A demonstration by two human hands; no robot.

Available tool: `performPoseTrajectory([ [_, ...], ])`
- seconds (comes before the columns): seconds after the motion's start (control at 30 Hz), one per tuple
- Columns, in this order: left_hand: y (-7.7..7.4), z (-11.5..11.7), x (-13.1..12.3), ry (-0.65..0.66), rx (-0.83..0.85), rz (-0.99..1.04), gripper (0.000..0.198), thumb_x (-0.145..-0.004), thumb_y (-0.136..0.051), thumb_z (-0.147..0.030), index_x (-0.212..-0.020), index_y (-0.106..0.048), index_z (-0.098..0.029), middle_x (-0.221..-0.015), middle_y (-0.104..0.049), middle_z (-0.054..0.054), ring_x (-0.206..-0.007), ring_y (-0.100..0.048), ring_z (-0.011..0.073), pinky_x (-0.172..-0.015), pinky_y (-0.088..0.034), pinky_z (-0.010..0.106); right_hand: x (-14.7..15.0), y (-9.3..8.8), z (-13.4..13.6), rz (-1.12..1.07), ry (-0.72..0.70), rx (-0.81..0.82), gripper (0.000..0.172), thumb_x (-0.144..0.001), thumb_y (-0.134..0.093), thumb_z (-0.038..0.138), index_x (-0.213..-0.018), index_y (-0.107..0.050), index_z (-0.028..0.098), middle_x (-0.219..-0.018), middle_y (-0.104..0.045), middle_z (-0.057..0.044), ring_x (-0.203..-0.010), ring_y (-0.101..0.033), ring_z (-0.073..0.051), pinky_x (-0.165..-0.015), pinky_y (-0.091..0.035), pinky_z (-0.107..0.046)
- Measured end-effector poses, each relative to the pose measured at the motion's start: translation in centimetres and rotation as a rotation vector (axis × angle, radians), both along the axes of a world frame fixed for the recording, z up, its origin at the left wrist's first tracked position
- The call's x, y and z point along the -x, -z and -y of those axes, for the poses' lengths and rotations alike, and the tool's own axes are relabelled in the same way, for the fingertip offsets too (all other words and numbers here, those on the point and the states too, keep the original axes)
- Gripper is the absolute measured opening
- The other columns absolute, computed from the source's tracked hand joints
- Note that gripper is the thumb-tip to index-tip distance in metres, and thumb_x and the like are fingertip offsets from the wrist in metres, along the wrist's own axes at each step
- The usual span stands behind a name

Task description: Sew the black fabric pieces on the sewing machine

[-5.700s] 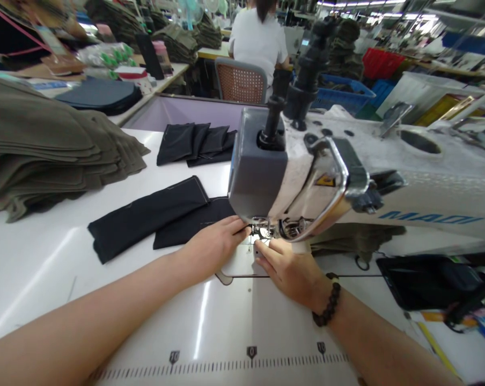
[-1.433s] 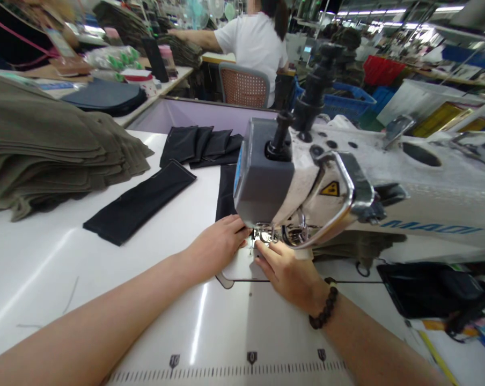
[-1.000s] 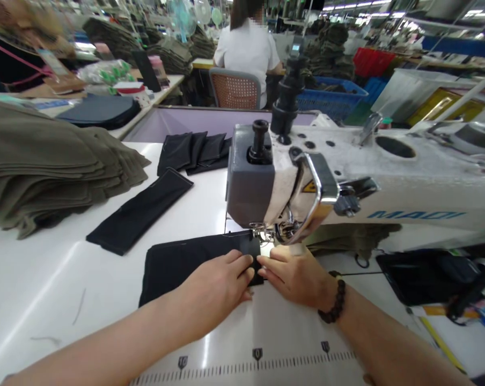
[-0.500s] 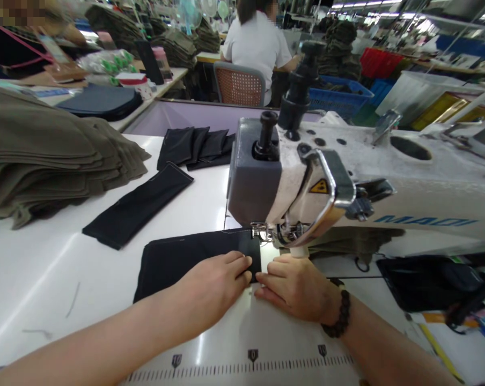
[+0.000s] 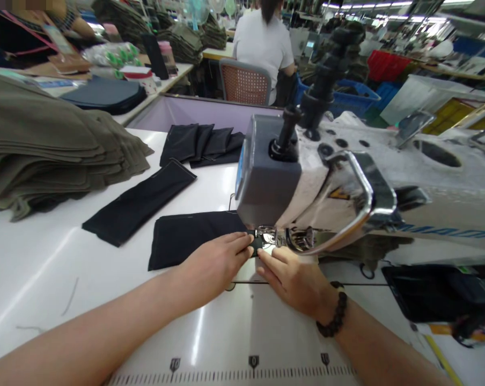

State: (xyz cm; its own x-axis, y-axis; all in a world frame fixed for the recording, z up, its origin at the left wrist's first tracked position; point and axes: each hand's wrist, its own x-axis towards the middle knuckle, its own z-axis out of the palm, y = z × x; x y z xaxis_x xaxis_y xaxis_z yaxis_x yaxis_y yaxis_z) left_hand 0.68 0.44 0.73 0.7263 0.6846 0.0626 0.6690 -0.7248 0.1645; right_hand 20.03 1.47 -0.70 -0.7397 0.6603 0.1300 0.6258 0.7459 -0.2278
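Observation:
A folded black fabric piece [image 5: 190, 236] lies flat on the machine bed, its right end at the presser foot [image 5: 266, 234] of a sewing machine [image 5: 270, 166]. My left hand [image 5: 222, 260] is closed over the near right part of this fabric, fingers together and pressed down by the foot. My right hand [image 5: 294, 273], with a dark bead bracelet [image 5: 335, 313] at the wrist, rests on the bed just right of the fabric. Its fingers are stretched out, the index fingertip touching the fabric's right edge. The needle is too small to make out.
Another black fabric piece [image 5: 140, 201] lies to the left, with several overlapping black pieces [image 5: 202, 143] behind. An olive fabric stack [image 5: 53, 145] fills the left side. A black tray [image 5: 423, 292] is at right. A seated person in a white shirt [image 5: 262, 45] is beyond.
The black fabric piece and both hands have moved away from me, up to the presser foot. The fabric's near edge has swung forward. The camera view has shifted slightly.

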Motion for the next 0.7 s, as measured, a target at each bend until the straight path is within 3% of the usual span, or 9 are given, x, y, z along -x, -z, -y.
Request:
performPoseTrajectory([
  [0.13, 0.3, -0.6, 0.1, -0.038, -0.015, 0.012, 0.026, -0.081, -0.051, -0.011, -0.106, -0.056, -0.008, -0.118, -0.054, 0.013, -0.114, -0.047, 0.0197, -0.098, -0.036, 0.03, 0.2, 0.2, -0.1, 0.004, 0.049, -0.022, 0.021, -0.084, -0.05, 0.023, -0.1, -0.059, 0.015, -0.087, -0.064, -0.008, -0.084, -0.058, -0.018, -0.074, -0.045, -0.027],
  [0.23, 0.2, -1.1, 0.0, -0.06, -0.039, 0.056, 0.021, -0.08, -0.05, -0.008, -0.1, -0.057, -0.009, -0.111, -0.057, 0.012, -0.11, -0.05, 0.0204, -0.096, -0.039, 0.031, 0.3, 0.2, -0.1, 0.011, 0.055, -0.014, 0.022, -0.084, -0.05, 0.023, -0.103, -0.058, 0.015, -0.091, -0.064, -0.009, -0.087, -0.059, -0.019, -0.074, -0.046, -0.028],
  [0.37, 0.1, -1.7, 0.1, -0.074, -0.072, 0.088, 0.015, -0.08, -0.049, -0.006, -0.091, -0.058, -0.011, -0.098, -0.061, 0.009, -0.102, -0.054, 0.0207, -0.094, -0.04, 0.032, 0.3, 0.2, 0.0, 0.01, 0.062, -0.025, 0.024, -0.084, -0.05, 0.023, -0.104, -0.058, 0.015, -0.088, -0.064, -0.009, -0.084, -0.059, -0.019, -0.072, -0.046, -0.028],
  [0.57, 0.5, -2.0, 0.1, -0.081, -0.109, 0.109, 0.012, -0.08, -0.048, -0.007, -0.087, -0.058, -0.011, -0.099, -0.059, 0.009, -0.103, -0.051, 0.0207, -0.09, -0.041, 0.03, 0.2, 0.3, 0.0, 0.003, 0.054, -0.038, 0.025, -0.083, -0.05, 0.023, -0.105, -0.059, 0.015, -0.085, -0.065, -0.008, -0.077, -0.059, -0.019, -0.066, -0.045, -0.027],
  [0.7, 0.4, -1.1, -0.2, -0.193, -0.114, 0.004, 0.016, -0.08, -0.048, -0.009, -0.093, -0.057, -0.011, -0.096, -0.058, 0.011, -0.091, -0.055, 0.0234, -0.078, -0.047, 0.035, 0.1, 0.7, 0.0, 0.008, 0.025, -0.076, 0.028, -0.087, -0.042, 0.024, -0.107, -0.059, 0.013, -0.083, -0.065, -0.009, -0.072, -0.059, -0.017, -0.065, -0.045, -0.027],
])
